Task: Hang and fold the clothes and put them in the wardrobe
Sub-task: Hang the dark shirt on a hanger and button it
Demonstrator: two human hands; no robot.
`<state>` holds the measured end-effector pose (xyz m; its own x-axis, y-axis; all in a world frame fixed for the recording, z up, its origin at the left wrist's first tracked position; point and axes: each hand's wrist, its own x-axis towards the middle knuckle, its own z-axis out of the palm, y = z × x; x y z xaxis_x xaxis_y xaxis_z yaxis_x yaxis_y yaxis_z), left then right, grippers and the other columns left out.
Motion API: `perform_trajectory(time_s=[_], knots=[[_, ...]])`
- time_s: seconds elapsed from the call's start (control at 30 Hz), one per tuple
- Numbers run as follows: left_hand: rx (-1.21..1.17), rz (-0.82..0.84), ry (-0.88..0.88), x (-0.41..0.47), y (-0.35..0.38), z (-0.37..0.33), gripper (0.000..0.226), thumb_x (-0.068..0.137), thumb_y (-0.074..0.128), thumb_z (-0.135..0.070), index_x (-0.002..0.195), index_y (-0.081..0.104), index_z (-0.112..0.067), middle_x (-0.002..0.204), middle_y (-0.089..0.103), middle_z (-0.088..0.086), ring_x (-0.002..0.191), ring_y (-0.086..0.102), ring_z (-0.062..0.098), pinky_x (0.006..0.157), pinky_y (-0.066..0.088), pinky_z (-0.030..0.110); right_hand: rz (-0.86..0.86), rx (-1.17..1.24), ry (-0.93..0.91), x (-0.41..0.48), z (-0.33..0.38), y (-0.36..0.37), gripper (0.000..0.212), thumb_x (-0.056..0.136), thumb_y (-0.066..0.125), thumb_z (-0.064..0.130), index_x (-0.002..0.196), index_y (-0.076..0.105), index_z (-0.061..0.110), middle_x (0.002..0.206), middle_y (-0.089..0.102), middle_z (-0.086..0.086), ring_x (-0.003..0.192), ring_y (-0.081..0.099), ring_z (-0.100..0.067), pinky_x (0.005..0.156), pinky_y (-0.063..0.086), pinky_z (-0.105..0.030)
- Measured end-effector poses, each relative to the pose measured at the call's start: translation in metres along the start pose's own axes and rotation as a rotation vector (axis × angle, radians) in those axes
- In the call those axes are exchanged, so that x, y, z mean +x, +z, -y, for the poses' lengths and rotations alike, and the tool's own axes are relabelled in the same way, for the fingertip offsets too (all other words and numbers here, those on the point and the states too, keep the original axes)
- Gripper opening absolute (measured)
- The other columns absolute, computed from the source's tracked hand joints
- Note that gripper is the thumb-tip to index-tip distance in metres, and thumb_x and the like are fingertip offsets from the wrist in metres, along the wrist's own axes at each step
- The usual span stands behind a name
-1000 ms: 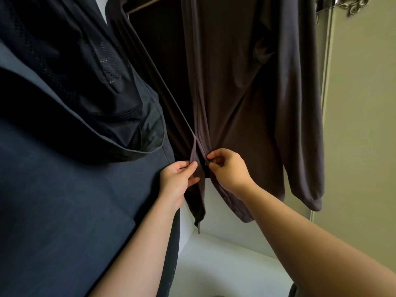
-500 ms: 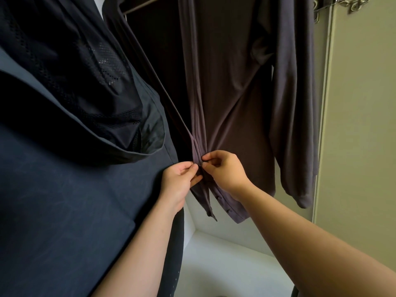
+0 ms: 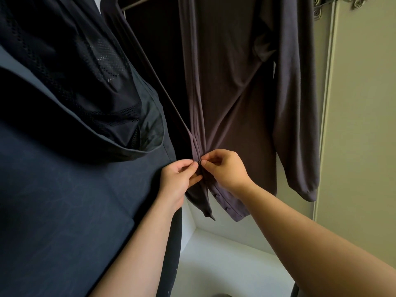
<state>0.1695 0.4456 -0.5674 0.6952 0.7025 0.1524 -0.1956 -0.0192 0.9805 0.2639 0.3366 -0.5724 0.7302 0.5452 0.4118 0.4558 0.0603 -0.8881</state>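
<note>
A dark purple-grey cardigan [image 3: 231, 86] hangs inside the wardrobe, its front open above and its two edges drawn together low down. My left hand [image 3: 179, 179] pinches the left front edge. My right hand [image 3: 225, 168] pinches the right edge at a small button [image 3: 200, 162], fingertips of both hands meeting there. Two more buttons show below on the right placket [image 3: 222, 201]. The cardigan's right sleeve [image 3: 297, 125] hangs loose.
A dark navy hooded jacket [image 3: 64, 168] with mesh lining hangs close at the left and fills that side. The white wardrobe floor [image 3: 225, 264] lies below. A pale green door [image 3: 364, 125] with a metal hinge stands at the right. A hanging rail [image 3: 137, 3] shows at the top.
The two front edges of the cardigan have come together between my hands. Both hands shifted slightly closer, now meeting at the button. The hem has lifted a little.
</note>
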Motion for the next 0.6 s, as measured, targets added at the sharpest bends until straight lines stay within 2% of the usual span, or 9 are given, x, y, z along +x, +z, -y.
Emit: perform_trajectory(time_s=[0.17, 0.2, 0.3, 0.37, 0.43, 0.5, 0.6], knots=[[0.012, 0.018, 0.005, -0.001, 0.000, -0.001, 0.015, 0.095, 0.065, -0.003, 0.102, 0.071, -0.015, 0.091, 0.077, 0.002, 0.088, 0.075, 0.015, 0.070, 0.059, 0.025, -0.054, -0.130, -0.027, 0.000, 0.000, 0.002, 0.009, 0.093, 0.068, 0.024, 0.086, 0.069, 0.029, 0.082, 0.068, 0.012, 0.074, 0.065, -0.002, 0.065, 0.050, -0.011], [0.024, 0.019, 0.009, -0.001, 0.000, -0.001, 0.015, 0.094, 0.065, -0.003, 0.101, 0.071, -0.016, 0.091, 0.077, 0.001, 0.088, 0.075, 0.015, 0.070, 0.059, 0.024, -0.069, -0.155, -0.036, 0.000, 0.000, 0.004, 0.011, 0.094, 0.067, 0.023, 0.084, 0.068, 0.030, 0.083, 0.067, 0.012, 0.074, 0.065, -0.003, 0.064, 0.050, -0.011], [0.049, 0.024, 0.020, -0.001, 0.001, 0.000, 0.015, 0.094, 0.065, -0.002, 0.097, 0.071, -0.015, 0.092, 0.077, 0.008, 0.087, 0.075, 0.019, 0.072, 0.059, 0.026, -0.097, -0.229, -0.049, 0.000, 0.001, 0.007, 0.009, 0.094, 0.065, 0.021, 0.086, 0.068, 0.024, 0.091, 0.064, 0.003, 0.080, 0.062, -0.010, 0.072, 0.053, -0.023], [0.056, 0.037, 0.017, 0.000, 0.000, 0.000, 0.013, 0.094, 0.064, 0.000, 0.098, 0.072, -0.010, 0.091, 0.076, 0.012, 0.087, 0.075, 0.021, 0.074, 0.060, 0.027, -0.114, -0.266, -0.063, 0.000, 0.002, 0.008, 0.008, 0.093, 0.064, 0.019, 0.087, 0.067, 0.022, 0.090, 0.062, 0.001, 0.079, 0.060, -0.011, 0.070, 0.051, -0.023], [0.061, 0.047, 0.005, 0.001, 0.002, 0.000, 0.011, 0.095, 0.062, -0.003, 0.102, 0.072, -0.003, 0.086, 0.075, 0.015, 0.084, 0.075, 0.023, 0.075, 0.060, 0.029, -0.127, -0.261, -0.063, 0.000, 0.004, 0.009, 0.008, 0.093, 0.063, 0.017, 0.086, 0.066, 0.021, 0.083, 0.062, 0.004, 0.073, 0.058, -0.008, 0.062, 0.045, -0.014], [0.015, 0.003, -0.023, 0.001, 0.005, -0.001, 0.015, 0.099, 0.060, -0.010, 0.097, 0.072, -0.001, 0.078, 0.071, 0.020, 0.080, 0.075, 0.026, 0.072, 0.061, 0.031, -0.137, -0.235, -0.051, -0.002, 0.006, 0.009, 0.011, 0.093, 0.062, 0.015, 0.084, 0.065, 0.022, 0.076, 0.061, 0.010, 0.066, 0.057, -0.003, 0.052, 0.039, -0.006], [-0.012, -0.030, -0.032, 0.002, 0.008, 0.000, 0.020, 0.101, 0.056, -0.010, 0.092, 0.071, -0.002, 0.078, 0.069, 0.021, 0.076, 0.075, 0.025, 0.068, 0.060, 0.029, -0.144, -0.205, -0.050, -0.002, 0.009, 0.011, 0.013, 0.092, 0.064, 0.015, 0.083, 0.065, 0.025, 0.075, 0.063, 0.014, 0.065, 0.059, 0.000, 0.053, 0.040, -0.002]])
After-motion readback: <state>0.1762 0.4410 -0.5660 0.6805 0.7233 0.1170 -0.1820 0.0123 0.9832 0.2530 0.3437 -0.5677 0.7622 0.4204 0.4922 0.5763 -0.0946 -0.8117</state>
